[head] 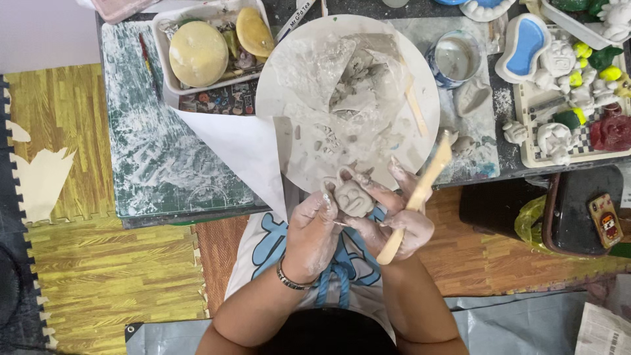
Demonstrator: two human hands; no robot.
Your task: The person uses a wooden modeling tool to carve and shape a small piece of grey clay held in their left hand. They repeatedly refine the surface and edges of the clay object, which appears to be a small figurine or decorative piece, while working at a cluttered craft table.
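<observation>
Wooden tool in right hand slants up-right beside clay piece.

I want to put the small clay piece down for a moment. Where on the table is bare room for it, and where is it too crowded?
Free: the green cutting mat, left of the round white board, below the sponge tray. Crowded: the board centre with clay scraps, and the right side, around the water cup and the painted figures tray.

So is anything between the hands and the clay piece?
Nothing visible. Both hands already hold the clay piece directly: left hand against its left side, right hand under and beside it. The wooden tool sits in the right hand, angled away to the piece's right.
</observation>
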